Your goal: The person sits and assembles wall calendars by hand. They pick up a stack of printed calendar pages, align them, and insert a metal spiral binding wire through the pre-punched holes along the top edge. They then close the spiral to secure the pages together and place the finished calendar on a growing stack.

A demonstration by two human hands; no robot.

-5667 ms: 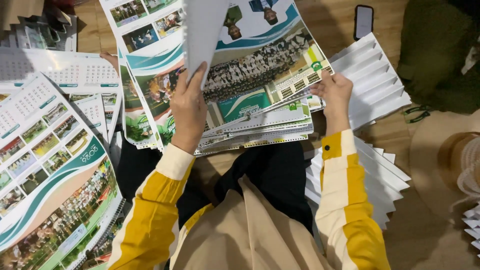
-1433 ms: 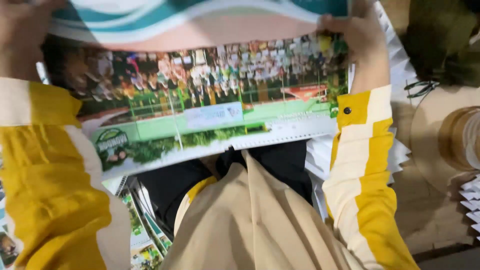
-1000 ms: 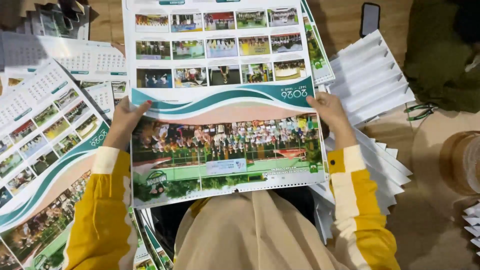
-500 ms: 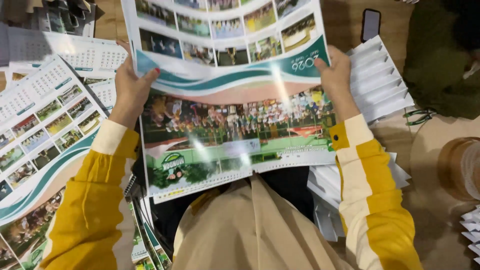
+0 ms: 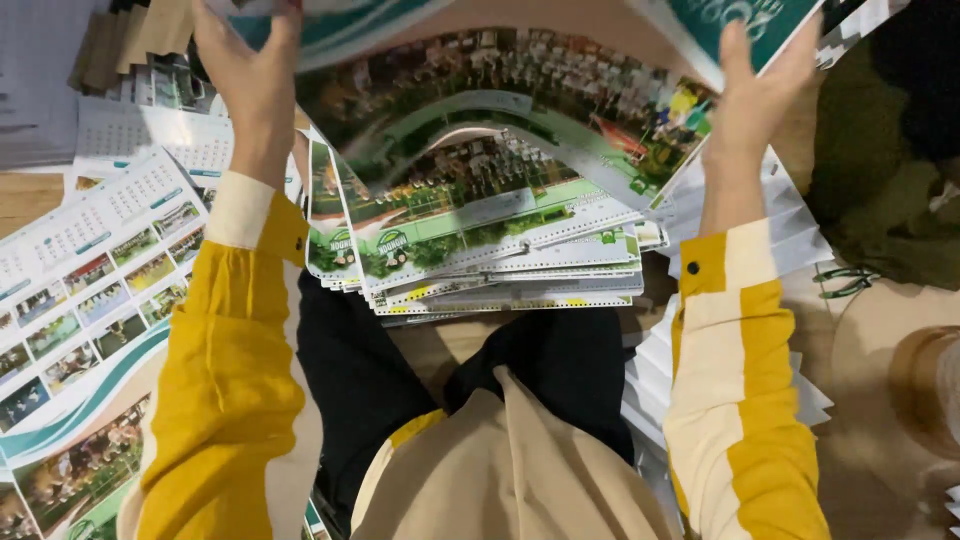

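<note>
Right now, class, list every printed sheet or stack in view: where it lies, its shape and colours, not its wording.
Lifted calendar sheet: top centre, bowed between left hand and right hand; glossy, green photo, teal band.
Calendar stack: centre, below it; fanned rectangles, green and white, punched edges.
Spread calendar sheets: left; white date grids, small photos, teal curve.
White paper pile: right; fanned, plain.

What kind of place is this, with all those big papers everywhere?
Probably a floor workspace where wall calendars get put together. Both hands, left hand and right hand, lift a glossy calendar sheet above a punched stack, with more calendar pages spread alongside.
</note>
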